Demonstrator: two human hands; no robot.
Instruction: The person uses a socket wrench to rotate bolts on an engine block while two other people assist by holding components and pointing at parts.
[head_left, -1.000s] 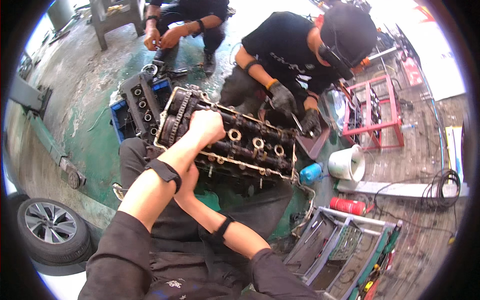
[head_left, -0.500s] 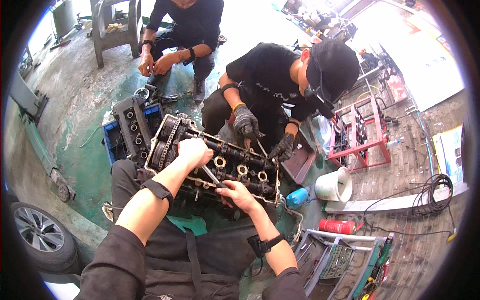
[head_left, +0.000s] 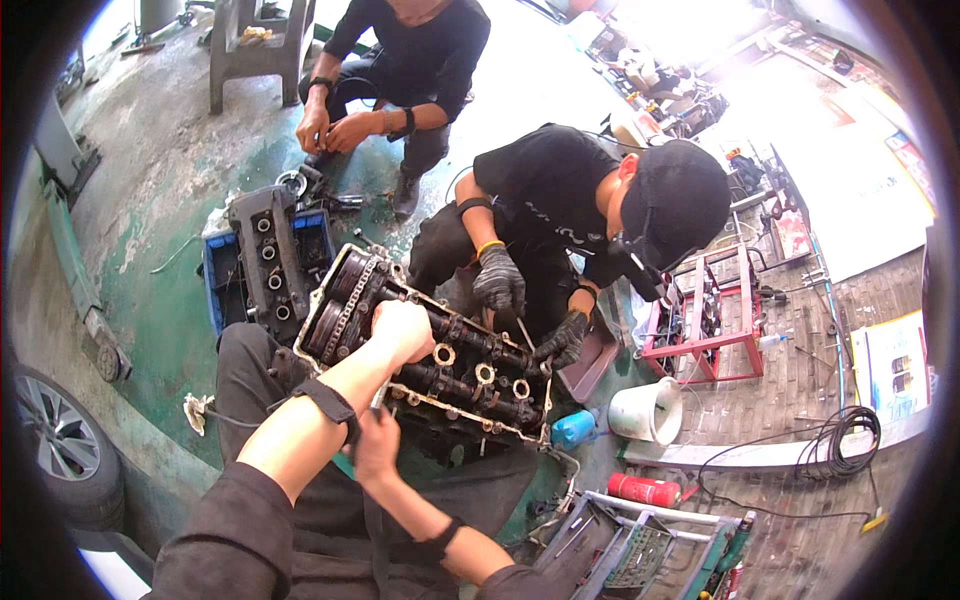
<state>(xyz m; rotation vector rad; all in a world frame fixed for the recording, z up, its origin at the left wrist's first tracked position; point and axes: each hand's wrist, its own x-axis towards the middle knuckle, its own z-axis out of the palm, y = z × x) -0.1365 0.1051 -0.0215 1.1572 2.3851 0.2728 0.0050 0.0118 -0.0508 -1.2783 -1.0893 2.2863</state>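
A greasy engine cylinder head (head_left: 480,412) with camshafts and a timing chain (head_left: 350,306) lies in front of my knees. My left hand (head_left: 403,332) is closed over its middle, around what looks like the head end of a ratchet wrench (head_left: 379,395); the fingers hide that end. Below it my right hand (head_left: 376,440), smeared by motion, wraps round the wrench's handle near my lap. At the far right end of the engine, a co-worker's gloved hands (head_left: 530,310) hold a thin metal tool against it.
A blue crate (head_left: 222,280) with a valve cover (head_left: 268,255) stands left of the engine. Another person crouches beyond. At right are a white bucket (head_left: 645,412), a blue bottle (head_left: 574,430), a red extinguisher (head_left: 643,490), a tool cart (head_left: 640,555) and a red frame (head_left: 705,310).
My right hand has swung the wrench handle left and toward me, from the engine's near edge to over my lap. My left hand stays on the engine. The whole view has shifted slightly.
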